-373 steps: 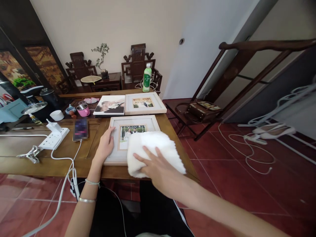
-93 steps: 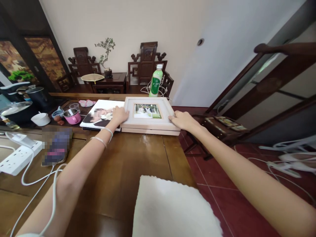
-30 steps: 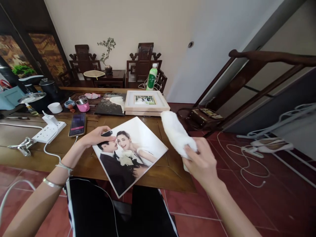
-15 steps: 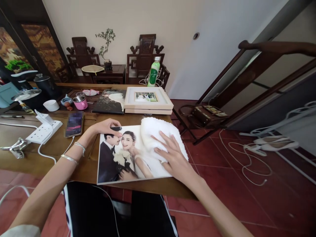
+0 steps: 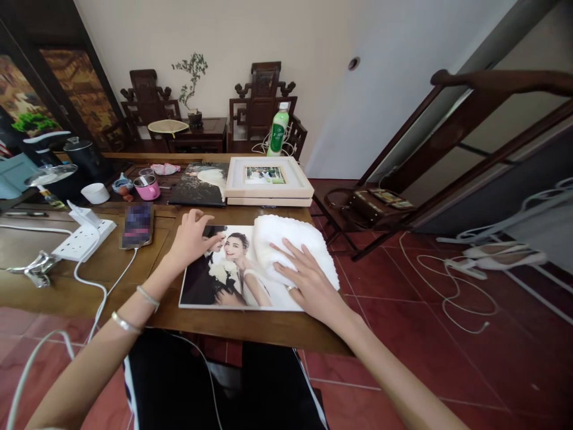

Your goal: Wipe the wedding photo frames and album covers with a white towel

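A photo panel [image 5: 224, 280] with a wedding portrait of two people lies on the wooden table in front of me. My left hand [image 5: 192, 237] is at its far left corner. The thumb rests over the picture, apart from the bent fingers near the far edge; the hand and wrist hide that corner. On the panel's right part lies a folded, fluffy white cloth [image 5: 290, 233]. My right hand [image 5: 308, 278] lies flat on this cloth with its fingers spread, a ring on one of them.
Beyond the panel are stacked pale wooden frames [image 5: 268, 192], a dark photo panel [image 5: 188, 191] and a green bottle [image 5: 278, 130]. To the left lie a phone [image 5: 136, 226], a power strip [image 5: 85, 239] with cables and a pink cup [image 5: 147, 189]. A chair [image 5: 505, 83] stands right.
The photo panel has shifted slightly away from me and its near left corner has moved up in view. My left hand's fingers have opened somewhat; my right hand stays on the cloth.
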{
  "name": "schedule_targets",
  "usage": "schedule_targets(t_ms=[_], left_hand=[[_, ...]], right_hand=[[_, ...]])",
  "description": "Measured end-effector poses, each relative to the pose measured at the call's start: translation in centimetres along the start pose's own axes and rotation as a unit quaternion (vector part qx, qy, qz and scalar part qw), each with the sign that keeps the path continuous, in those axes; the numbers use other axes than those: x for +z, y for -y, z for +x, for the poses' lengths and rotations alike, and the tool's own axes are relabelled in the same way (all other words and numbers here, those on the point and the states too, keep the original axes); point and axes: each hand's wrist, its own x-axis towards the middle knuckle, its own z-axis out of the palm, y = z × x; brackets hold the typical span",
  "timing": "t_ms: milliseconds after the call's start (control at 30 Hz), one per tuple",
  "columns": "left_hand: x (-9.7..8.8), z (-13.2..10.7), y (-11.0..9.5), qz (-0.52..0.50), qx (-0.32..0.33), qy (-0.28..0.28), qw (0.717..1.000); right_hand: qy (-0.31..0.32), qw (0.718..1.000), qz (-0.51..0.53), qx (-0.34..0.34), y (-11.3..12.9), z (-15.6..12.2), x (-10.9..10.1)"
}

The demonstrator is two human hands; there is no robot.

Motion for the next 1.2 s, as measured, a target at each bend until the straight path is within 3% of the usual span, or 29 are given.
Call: schedule_targets(t_ms=[133,300,500,667,867,1000,1067,1200], left_hand=[[0.3,-4.3,-0.6,-0.013,-0.032,0.029,0.999],[0.3,-6.6,0.2,-0.065,0.047,0.04,0.996],[0.2,-7.2,-0.3,-0.11,0.029,0.014,0.993],[0.6,-6.8,-0.3,-0.125,0.024,0.025,0.992],[1.0,-7.1,0.3,-0.152,0.024,0.026,0.988],[1.0,-7.2,0.1,-0.154,0.024,0.022,0.988],[0.9,-7.1,0.0,-0.154,0.022,0.021,0.988],[0.6,-7.0,-0.2,-0.154,0.016,0.022,0.988]], right_hand=[[-0.015,1.0,0.007,0.011,0.0,0.0,0.4],[-0.016,0.999,-0.008,0.037,0.3,0.2,0.8],[-0.019,0.997,-0.028,0.072,0.7,0.5,1.1],[-0.022,0.995,-0.048,0.086,1.1,0.7,1.6],[-0.052,0.996,-0.049,0.046,0.3,0.6,1.0],[-0.102,0.993,-0.065,0.016,-1.2,2.6,-0.7],[-0.078,0.993,-0.081,0.02,-1.8,4.1,-0.9],[0.042,0.995,-0.08,0.042,-2.3,6.0,0.2]])
